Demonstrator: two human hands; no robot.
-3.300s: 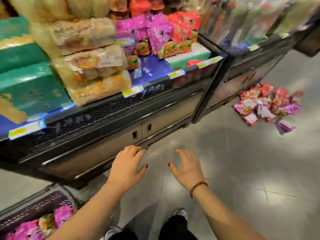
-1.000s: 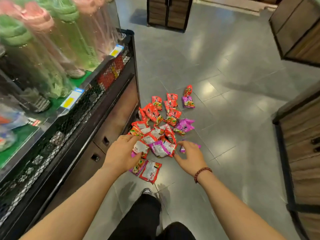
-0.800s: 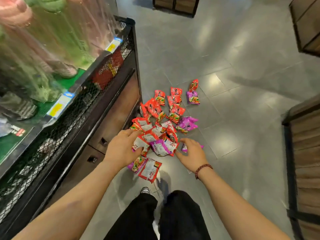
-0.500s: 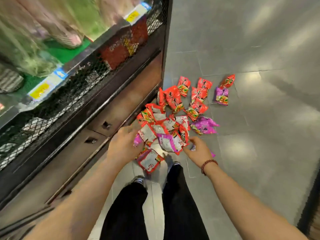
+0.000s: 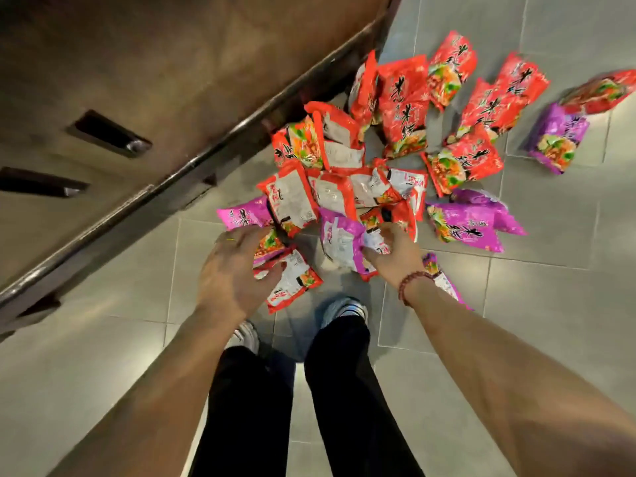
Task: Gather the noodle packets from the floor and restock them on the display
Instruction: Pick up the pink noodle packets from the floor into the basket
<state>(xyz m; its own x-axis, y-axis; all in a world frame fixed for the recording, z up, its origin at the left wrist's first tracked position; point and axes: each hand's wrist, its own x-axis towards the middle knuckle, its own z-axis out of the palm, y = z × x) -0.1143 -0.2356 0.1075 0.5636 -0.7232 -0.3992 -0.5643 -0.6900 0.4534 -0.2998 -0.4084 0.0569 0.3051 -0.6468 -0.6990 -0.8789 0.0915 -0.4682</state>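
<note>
The noodle packets (image 5: 406, 108), red and purple, lie heaped on the floor (image 5: 516, 304) at twelve to two o'clock of the shoes (image 5: 344, 309); the display base (image 5: 137, 63) stands at ten o'clock; the right hand (image 5: 392, 256) pinches a purple packet (image 5: 339, 235) at the heap's near edge; the left hand (image 5: 230, 273) lies over packets at nine o'clock of it; whether it grips, I cannot tell.

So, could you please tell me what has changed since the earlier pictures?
The person walked over to the spilled packets and bent over them. The right hand now pinches a purple packet; the left hand has come onto the pile's near edge, grip unclear. The other packets still lie on the floor beside the display base.
</note>
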